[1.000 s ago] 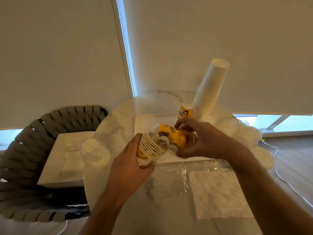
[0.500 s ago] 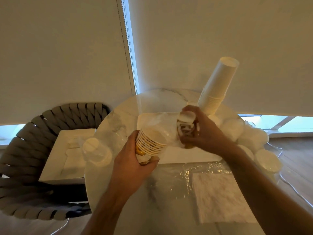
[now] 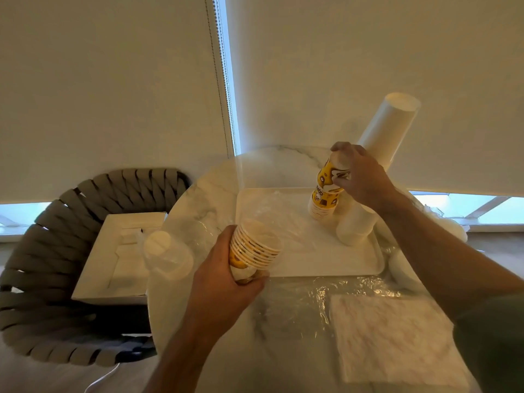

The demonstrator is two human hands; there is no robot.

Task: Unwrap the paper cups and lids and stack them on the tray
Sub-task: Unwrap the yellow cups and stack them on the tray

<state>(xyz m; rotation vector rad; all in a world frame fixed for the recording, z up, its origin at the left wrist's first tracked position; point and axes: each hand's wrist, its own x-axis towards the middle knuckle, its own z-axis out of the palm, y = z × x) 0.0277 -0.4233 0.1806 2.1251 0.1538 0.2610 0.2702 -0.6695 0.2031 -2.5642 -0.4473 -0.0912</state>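
Yellow-printed paper cups (image 3: 330, 177) are gripped from above by the right hand (image 3: 360, 177), fingers curled round them, right of centre in the frame. They are held atop a short upturned stack of matching cups (image 3: 323, 205) standing on the white tray (image 3: 326, 265); whether the two sets are already nested cannot quite be made out. A second stack of yellow cups (image 3: 255, 248) is clasped by the left hand (image 3: 224, 276) at lower centre, mouths tilted up and to the right, just off the tray's near left corner. A tall stack of plain white cups (image 3: 388, 129) is seen leaning at upper right, behind the right hand. Crumpled clear wrap (image 3: 348, 290) is spread over the marble table (image 3: 283, 350) below the tray, with a white napkin (image 3: 394, 338) lying at lower right. A woven chair (image 3: 37, 251) is visible at the left edge.
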